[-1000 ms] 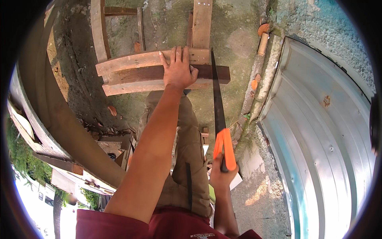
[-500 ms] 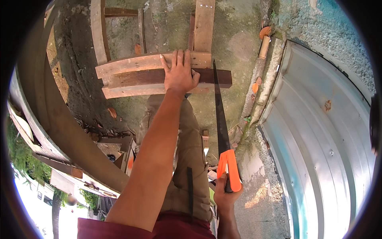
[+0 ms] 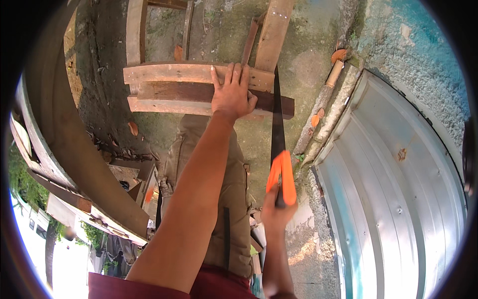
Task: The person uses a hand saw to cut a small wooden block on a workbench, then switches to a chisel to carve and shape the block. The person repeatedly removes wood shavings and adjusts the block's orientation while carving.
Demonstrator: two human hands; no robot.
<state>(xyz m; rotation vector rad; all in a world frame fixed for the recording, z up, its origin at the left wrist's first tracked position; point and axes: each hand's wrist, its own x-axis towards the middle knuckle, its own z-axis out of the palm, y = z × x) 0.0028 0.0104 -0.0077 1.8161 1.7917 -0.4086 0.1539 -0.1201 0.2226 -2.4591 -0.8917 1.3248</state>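
Note:
A long dark board [image 3: 175, 91] lies across a frame of weathered, paler planks [image 3: 199, 71]. Its right end sticks out past the frame. My left hand [image 3: 232, 97] presses down on the planks and the dark board, fingers stretched toward the far edge and slightly apart. In my right hand [image 3: 279, 212] is the orange handle of a handsaw [image 3: 279, 127], fingers wrapped round it. The dark blade crosses the board's right end, to the right of my left hand, with its tip beyond the far side. Whether the teeth have cut in cannot be made out.
A corrugated metal sheet [image 3: 388, 194] and a rough turquoise wall [image 3: 413, 60] stand on the right. Along the wall's foot lies a short bamboo-like piece [image 3: 335, 73]. A large curved wooden edge [image 3: 74, 134] runs down the left. My leg [image 3: 204, 164] is below the boards.
My right hand has pushed the saw forward, away from me, so more blade reaches past the board. My left hand stays on the planks. The view has shifted slightly.

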